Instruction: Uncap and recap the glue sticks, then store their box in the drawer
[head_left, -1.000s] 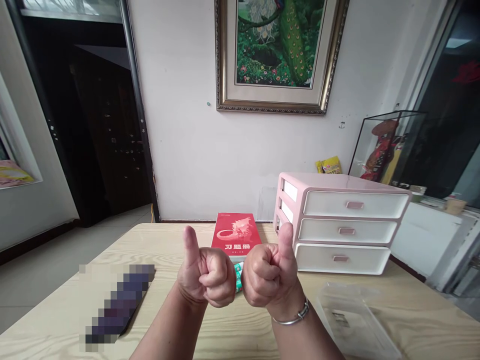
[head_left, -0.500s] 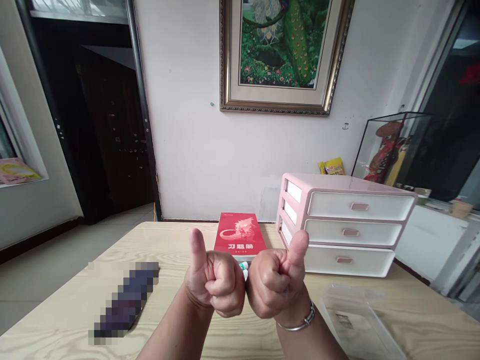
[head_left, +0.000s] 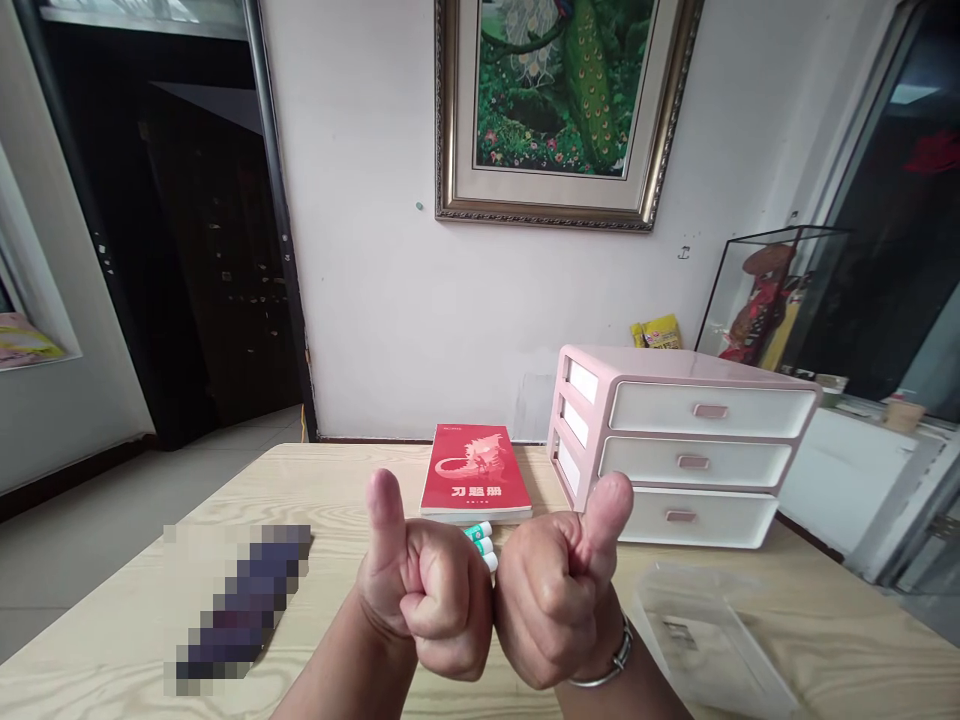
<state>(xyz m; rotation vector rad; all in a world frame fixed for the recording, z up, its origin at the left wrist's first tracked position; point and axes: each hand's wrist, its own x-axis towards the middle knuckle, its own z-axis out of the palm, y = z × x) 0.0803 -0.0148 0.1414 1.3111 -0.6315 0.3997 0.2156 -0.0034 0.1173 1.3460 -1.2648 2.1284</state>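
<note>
My left hand [head_left: 431, 590] is a closed fist with the thumb pointing up. Beside it, my right hand [head_left: 559, 590] makes the same shape, a silver bangle [head_left: 621, 655] round its wrist. The knuckles of the two fists meet or nearly meet in the middle. I see nothing held in either one. Just behind them lie several small white-and-green tubes [head_left: 484, 546], partly hidden by my left fist. Farther back, a thick red book [head_left: 476, 470] with white lettering and a pale creature picture lies flat on the wooden table [head_left: 315, 480].
To the right stands a pink-and-white three-drawer cabinet [head_left: 694, 460], its drawers closed. A clear plastic box [head_left: 720, 650] lies in front of it. A dark, pixelated long object [head_left: 244, 610] is at the left. Behind are a yellow packet [head_left: 660, 332] and a glass display case [head_left: 772, 300].
Both fists have come slightly lower and look larger, thumbs still up. More of the tubes and the book's front edge now shows. The view has shifted a little.
</note>
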